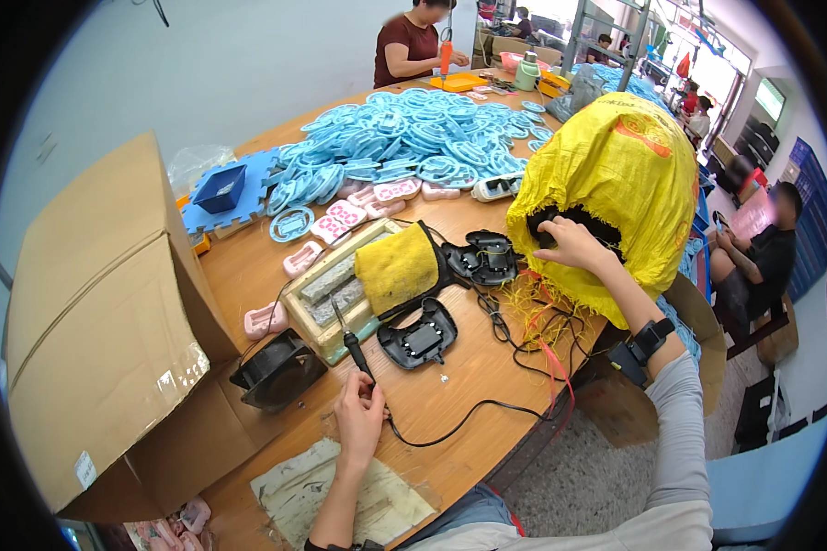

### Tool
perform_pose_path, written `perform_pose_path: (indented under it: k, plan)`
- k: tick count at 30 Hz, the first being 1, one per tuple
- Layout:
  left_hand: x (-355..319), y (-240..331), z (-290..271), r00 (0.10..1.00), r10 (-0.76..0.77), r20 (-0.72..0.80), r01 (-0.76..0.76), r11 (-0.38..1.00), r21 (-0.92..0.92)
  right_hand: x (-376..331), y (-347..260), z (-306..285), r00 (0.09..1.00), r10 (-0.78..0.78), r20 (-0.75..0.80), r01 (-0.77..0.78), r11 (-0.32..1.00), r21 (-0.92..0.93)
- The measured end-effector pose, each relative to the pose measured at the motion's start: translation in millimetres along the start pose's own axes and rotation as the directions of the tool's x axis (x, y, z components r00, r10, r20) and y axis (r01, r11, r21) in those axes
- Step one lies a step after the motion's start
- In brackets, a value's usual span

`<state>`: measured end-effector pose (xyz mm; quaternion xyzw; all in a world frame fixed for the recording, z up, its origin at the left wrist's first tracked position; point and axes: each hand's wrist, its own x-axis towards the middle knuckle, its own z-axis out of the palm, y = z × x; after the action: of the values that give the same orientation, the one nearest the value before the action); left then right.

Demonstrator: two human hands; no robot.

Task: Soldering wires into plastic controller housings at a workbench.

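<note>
My left hand is closed around the black handle of a soldering iron, its metal tip pointing up and away. At the mouth of a yellow woven sack, my right hand has its thumb and fingers curled about something dark. What it grips blends into the black contents of the sack. Between the hands lies a black plastic shell with its hollow side up. Another black plastic housing sits beside the sack. A yellow cloth drapes over part of a framed tray.
A small black fan stands beside a large cardboard box on the left. Blue plastic rings are heaped at the back, with pink pieces before them. Cables cross the table. A co-worker stands opposite.
</note>
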<state>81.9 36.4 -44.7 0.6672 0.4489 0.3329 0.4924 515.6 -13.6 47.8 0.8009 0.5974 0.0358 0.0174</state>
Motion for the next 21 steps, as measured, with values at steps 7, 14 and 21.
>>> perform_pose_path:
  k: [7,14,21]
  plan:
    - [8,1,1,0.999,-0.009,-0.039,0.007,0.998,-0.065,16,-19,23,0.996,0.056,0.064,-0.059,0.997,0.044]
    - [22,18,12,0.999,0.045,0.002,-0.044,0.994,-0.101,11,-16,35,0.995,0.052,-0.085,-0.045,0.995,0.086]
    - [51,22,4,0.99,0.11,-0.088,-0.115,0.992,-0.05,10,-4,39,0.981,0.027,-0.192,0.005,0.987,0.161]
